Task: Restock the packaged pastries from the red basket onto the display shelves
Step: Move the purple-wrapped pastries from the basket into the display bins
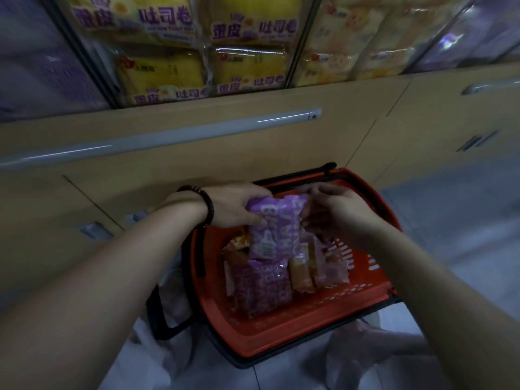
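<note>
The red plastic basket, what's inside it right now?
A purple-and-white printed packet lies in the red plastic basket, with orange and pale pink wrapped pastries beside it. The left hand and right hand hold another purple packet above, hiding what lies beneath it.

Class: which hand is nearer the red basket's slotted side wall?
Right. The right hand is just above that wall; the left hand grips the purple packet, farther off.

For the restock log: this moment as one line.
phase: pick from red basket | left hand: grips purple packet | right hand: at packet's other side, grip unclear | basket: more packets inside | shelf: yellow packets
</note>
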`<state>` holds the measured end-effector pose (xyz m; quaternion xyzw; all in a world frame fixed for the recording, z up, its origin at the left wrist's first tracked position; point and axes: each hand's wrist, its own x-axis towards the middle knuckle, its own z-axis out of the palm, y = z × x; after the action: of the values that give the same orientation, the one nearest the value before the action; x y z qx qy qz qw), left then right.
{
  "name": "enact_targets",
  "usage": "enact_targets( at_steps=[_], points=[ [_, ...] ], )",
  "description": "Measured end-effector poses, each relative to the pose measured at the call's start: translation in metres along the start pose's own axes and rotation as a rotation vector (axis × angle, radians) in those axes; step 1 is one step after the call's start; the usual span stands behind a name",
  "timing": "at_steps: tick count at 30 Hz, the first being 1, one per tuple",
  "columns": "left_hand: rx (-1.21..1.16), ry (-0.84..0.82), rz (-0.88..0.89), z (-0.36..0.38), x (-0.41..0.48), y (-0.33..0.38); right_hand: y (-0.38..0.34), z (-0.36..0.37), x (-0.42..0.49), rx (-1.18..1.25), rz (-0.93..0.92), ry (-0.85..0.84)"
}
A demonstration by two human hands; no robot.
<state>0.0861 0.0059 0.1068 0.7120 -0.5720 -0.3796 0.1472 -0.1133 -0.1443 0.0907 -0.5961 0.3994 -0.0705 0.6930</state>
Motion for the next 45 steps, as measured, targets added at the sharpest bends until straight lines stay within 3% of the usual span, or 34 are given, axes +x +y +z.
enact_targets(
  at_steps=[1,3,6,8,9,14,20,26,28,30,35,45],
  points=[
    [0.061,0.008,-0.019,-0.002,-0.002,-0.003,0.014,-0.002,0.008,-0.058,0.046,0.058],
    [0.164,0.007,-0.100,-0.004,-0.007,-0.005,0.046,-0.008,0.022,-0.435,0.120,0.044],
    [0.065,-0.055,-0.219,-0.004,-0.013,-0.012,0.083,0.005,0.037,-0.896,0.333,-0.272],
    [0.008,-0.002,-0.214,-0.004,-0.015,-0.017,0.104,0.023,0.047,-1.100,0.429,-0.488],
    [0.019,0.047,-0.205,-0.005,-0.014,-0.019,0.115,0.031,0.053,-1.155,0.420,-0.514],
    [-0.031,0.148,-0.179,-0.008,-0.013,-0.024,0.137,0.056,0.062,-1.264,0.276,-0.339],
    [-0.298,-0.051,-0.217,-0.010,-0.020,-0.032,0.137,0.066,0.057,-1.245,0.269,-0.357],
    [-0.205,0.185,-0.165,-0.012,-0.022,-0.037,0.107,0.067,0.041,-1.084,0.305,-0.242],
    [-0.202,0.216,-0.173,-0.012,-0.021,-0.042,0.094,0.055,0.038,-1.032,0.293,-0.135],
    [-0.184,0.244,-0.194,-0.011,-0.019,-0.045,0.082,0.040,0.035,-0.962,0.268,-0.138],
    [-0.065,0.289,-0.240,-0.006,-0.013,-0.045,0.051,-0.006,0.012,-0.717,-0.018,-0.219],
    [-0.302,0.334,-0.235,0.014,-0.005,-0.020,0.032,-0.044,-0.033,-0.454,-0.340,-0.229]
  ],
)
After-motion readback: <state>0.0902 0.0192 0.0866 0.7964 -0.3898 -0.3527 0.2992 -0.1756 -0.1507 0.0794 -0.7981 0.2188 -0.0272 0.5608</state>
